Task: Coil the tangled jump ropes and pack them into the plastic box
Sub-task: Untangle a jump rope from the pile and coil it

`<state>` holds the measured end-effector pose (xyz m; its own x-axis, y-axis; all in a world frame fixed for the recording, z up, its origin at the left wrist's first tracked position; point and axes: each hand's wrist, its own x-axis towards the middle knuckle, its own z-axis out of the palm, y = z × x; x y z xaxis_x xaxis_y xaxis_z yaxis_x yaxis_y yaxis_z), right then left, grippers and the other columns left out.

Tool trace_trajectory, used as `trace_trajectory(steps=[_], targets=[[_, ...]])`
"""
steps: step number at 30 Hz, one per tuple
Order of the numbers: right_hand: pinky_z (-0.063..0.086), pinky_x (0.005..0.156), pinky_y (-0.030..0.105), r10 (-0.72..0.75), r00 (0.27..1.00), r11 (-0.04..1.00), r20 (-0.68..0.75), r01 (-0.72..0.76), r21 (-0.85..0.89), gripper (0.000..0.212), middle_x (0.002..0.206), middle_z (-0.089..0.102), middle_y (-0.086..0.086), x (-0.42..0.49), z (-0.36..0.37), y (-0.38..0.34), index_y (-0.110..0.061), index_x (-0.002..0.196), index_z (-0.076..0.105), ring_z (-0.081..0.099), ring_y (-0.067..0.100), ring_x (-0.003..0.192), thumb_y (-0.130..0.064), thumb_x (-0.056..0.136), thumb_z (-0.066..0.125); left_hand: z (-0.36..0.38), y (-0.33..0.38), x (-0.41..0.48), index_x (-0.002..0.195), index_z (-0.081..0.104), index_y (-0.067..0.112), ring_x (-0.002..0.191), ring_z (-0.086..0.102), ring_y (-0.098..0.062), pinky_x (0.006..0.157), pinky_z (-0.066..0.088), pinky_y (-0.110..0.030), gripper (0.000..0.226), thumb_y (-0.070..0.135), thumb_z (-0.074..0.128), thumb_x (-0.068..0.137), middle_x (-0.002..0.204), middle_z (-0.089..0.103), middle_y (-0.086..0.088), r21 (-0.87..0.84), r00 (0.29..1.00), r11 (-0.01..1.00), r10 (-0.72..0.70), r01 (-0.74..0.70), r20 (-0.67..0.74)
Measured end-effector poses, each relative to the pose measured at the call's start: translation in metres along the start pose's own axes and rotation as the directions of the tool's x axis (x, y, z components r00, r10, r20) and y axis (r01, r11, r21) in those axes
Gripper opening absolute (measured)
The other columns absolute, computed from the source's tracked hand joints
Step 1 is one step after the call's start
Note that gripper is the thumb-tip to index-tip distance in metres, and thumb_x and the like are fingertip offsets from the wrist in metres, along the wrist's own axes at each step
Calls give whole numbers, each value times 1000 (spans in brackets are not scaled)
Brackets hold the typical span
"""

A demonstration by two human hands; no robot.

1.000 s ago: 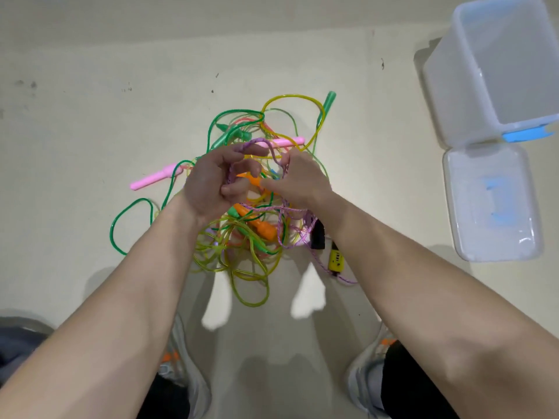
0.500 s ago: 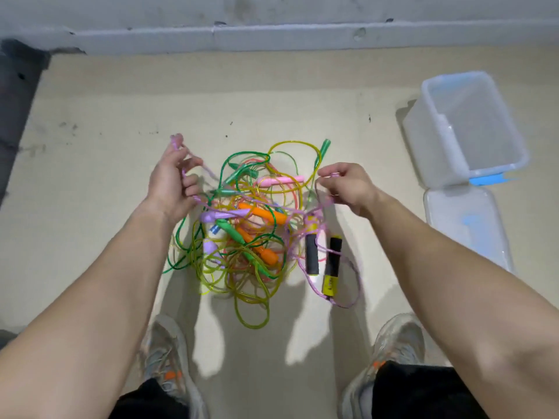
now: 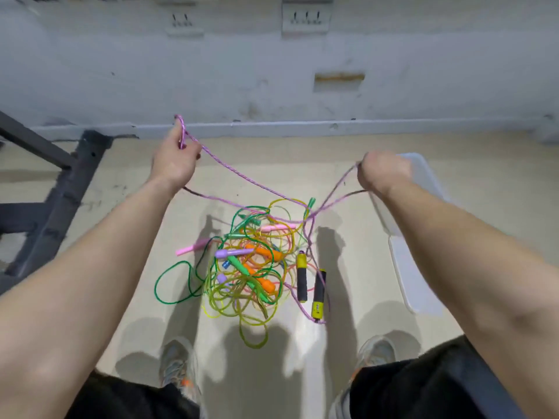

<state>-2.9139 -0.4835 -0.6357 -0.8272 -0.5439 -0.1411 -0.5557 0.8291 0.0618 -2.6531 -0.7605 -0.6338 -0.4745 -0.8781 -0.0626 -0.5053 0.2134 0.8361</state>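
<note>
Over floor (image 3: 272,158), left hand (image 3: 175,160), right hand (image 3: 382,172) pinch rope (image 3: 242,179).

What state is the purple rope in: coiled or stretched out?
Stretched out, not coiled. The left hand and right hand hold the purple rope raised and wide apart; its middle sags into the tangled pile.

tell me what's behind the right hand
The plastic box, only its rim and a wall showing past the right hand. The hand and forearm cover most of its inside.
</note>
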Motion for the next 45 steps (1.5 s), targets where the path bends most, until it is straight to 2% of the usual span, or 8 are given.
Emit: trace_trajectory(steps=[3,5,8,13,24,28,36,45], targets=[[53,72,33,186,975,774,121,-222,593,35,98,71,25,3,-57,6,-1,105,69,69,35,93,-19,99,39,-42,38,3,154,32,29,104,60,-29,89,43,-34,67,30,53,91,99,63,-3,170,993,984,72,-55,-94],[36,39,17,236,907,238,349,-402,884,36,53,65,11,6,-91,7,-4,89,61,58,19,43,-16,99,28,-71,54,-2,157,20,34,101,57,-33,95,45,-41,73,28,52,92,99,61,-9,295,988,954,91,-49,-128],[25,32,14,86,891,-312,446,-401,861,43,58,69,8,-3,-136,12,-6,94,55,36,4,29,-16,100,14,-105,53,-12,156,9,39,104,58,-42,89,47,-45,79,34,54,91,109,67,-16,527,985,850,108,-23,-131],[51,44,24,81,961,-633,265,-156,759,43,85,73,20,-20,-179,-8,5,114,57,71,22,54,-15,104,20,-109,31,-35,155,8,35,100,65,-43,77,51,-44,115,100,38,65,99,73,-15,757,972,614,198,-224,127],[58,78,43,-99,993,-580,69,-114,807,60,103,76,15,-31,-186,-44,-7,116,64,73,40,96,-54,105,27,-76,-1,-50,73,70,5,68,63,-30,60,47,-28,22,15,56,87,80,74,-19,658,966,745,-236,109,107],[56,83,39,-245,968,-425,60,-163,890,70,109,76,8,-44,-187,-57,-8,126,62,74,33,97,-62,103,24,-53,-24,-57,87,71,0,80,72,-34,66,54,-31,22,10,52,88,92,74,-23,711,916,690,-360,135,176],[53,61,27,-444,892,-278,86,-229,933,77,117,74,7,-63,-188,-86,-8,130,62,72,36,103,-66,101,20,37,80,-92,146,46,15,128,49,-13,108,35,-23,64,16,74,89,141,55,-3,-42,901,966,254,-256,352],[26,39,18,-362,922,-326,136,-262,909,76,113,75,11,-57,-168,-67,-6,126,62,73,39,100,-68,98,30,71,45,-87,78,67,21,82,72,-21,85,55,-35,14,19,64,91,81,74,-4,169,910,971,86,-167,407]])
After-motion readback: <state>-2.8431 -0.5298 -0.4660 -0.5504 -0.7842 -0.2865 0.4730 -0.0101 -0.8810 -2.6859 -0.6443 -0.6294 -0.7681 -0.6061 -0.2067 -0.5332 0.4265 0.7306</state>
